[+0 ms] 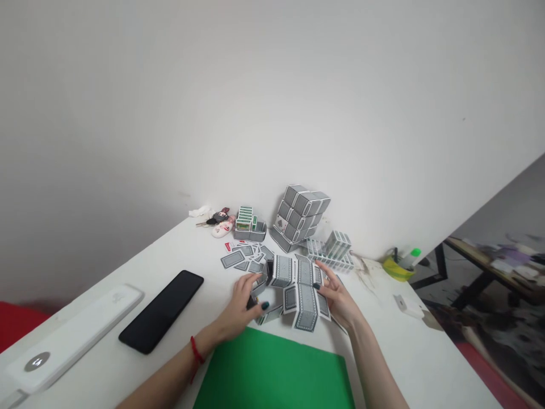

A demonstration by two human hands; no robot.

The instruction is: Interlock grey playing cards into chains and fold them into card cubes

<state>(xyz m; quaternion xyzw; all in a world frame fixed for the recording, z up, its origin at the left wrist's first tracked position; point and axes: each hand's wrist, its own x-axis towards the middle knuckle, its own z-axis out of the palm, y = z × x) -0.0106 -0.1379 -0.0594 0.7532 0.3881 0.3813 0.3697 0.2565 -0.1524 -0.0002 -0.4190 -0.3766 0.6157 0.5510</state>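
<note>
In my right hand (pixel 338 298) is a partly assembled piece of folded playing cards (pixel 307 289), grey-backed with white borders. Its flaps spread outward, and my thumb and fingers grip its right side. A boxy folded-card section (pixel 282 270) stands just left of it; whether the two are joined is unclear. My left hand (pixel 242 304) is curled around a folded playing card (pixel 259 284), thumb towards me, part of the card hidden by the fingers. Behind lie loose playing cards (pixel 233 259), some overlapping. A stacked block of folded cards (pixel 300 216) leans near the wall.
A green sheet (pixel 276 372) lies in front of me. To the left are a black phone (pixel 162 311) and a long white device (pixel 80 335). Small card boxes (pixel 246 218), a clear tray (pixel 330 258) and a yellow holder (pixel 398 268) line the back.
</note>
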